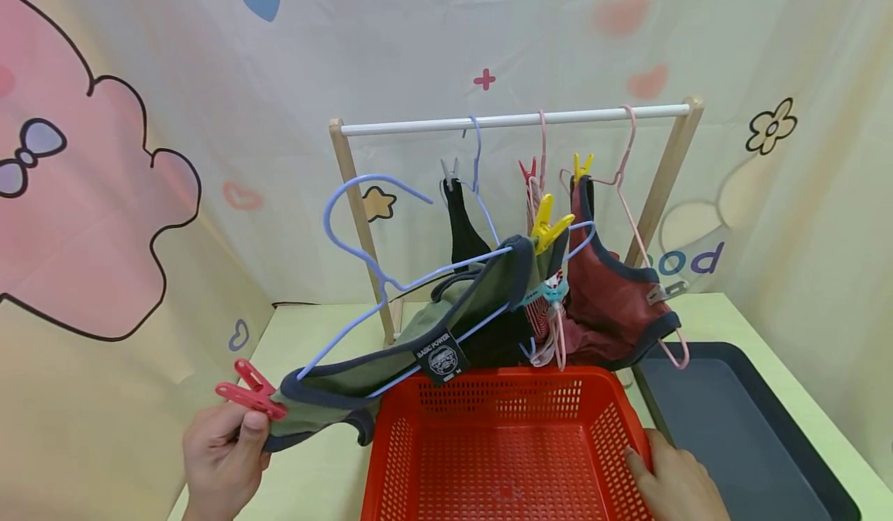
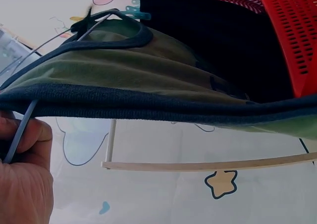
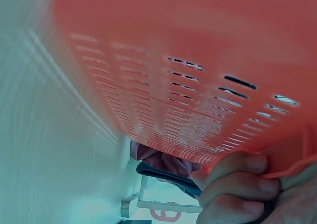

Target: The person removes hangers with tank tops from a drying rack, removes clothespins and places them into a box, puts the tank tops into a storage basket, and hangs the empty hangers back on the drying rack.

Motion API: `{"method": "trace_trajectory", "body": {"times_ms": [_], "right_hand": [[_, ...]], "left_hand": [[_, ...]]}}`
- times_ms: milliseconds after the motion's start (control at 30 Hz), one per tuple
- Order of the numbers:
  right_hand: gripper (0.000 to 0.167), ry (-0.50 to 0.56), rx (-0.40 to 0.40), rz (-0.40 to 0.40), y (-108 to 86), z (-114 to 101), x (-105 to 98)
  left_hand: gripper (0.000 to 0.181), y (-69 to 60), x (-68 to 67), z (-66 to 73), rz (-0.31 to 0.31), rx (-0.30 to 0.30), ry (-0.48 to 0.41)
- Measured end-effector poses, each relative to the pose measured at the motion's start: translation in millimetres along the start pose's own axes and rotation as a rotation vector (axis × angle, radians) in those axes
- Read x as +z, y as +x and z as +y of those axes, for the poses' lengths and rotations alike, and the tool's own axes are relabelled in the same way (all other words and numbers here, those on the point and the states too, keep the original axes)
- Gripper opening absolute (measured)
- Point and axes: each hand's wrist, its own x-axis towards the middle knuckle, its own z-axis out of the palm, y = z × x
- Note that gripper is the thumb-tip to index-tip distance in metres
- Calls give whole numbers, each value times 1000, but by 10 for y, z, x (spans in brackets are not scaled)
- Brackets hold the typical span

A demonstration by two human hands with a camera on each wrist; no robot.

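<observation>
My left hand (image 1: 226,455) pinches the lower left end of a green garment (image 1: 328,377) with dark trim and a black label, beside a pink clothespin (image 1: 253,389). The garment is draped over a blue hanger (image 1: 377,269), held tilted with its hook free in the air. A yellow clothespin (image 1: 549,226) clips its upper right end. The left wrist view has the fingers (image 2: 37,135) curled at the garment's edge by a thin rod. With my right hand (image 1: 677,474) I grip the right rim of a red basket (image 1: 498,381), fingers (image 3: 237,184) curled under it.
Behind the basket stands a rack with a white bar (image 1: 516,122) and wooden legs. From it hang a black garment (image 1: 463,226), a red-striped piece (image 1: 536,319) and a maroon garment (image 1: 607,304). A dark grey tray (image 1: 739,428) lies right of the basket.
</observation>
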Motion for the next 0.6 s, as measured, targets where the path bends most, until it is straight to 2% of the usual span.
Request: {"method": "trace_trajectory", "body": {"times_ms": [167, 333, 467, 600], "right_hand": [[49, 10, 2, 2, -1, -1, 9], [48, 30, 25, -12, 9, -10, 13], [48, 38, 28, -22, 15, -9, 16], [48, 38, 28, -25, 16, -5, 17]], "left_hand": [[24, 4, 0, 19, -78, -10, -58], [20, 19, 4, 38, -148, 11, -66], [22, 23, 9, 47, -161, 20, -38], [24, 7, 17, 42, -145, 10, -20]]}}
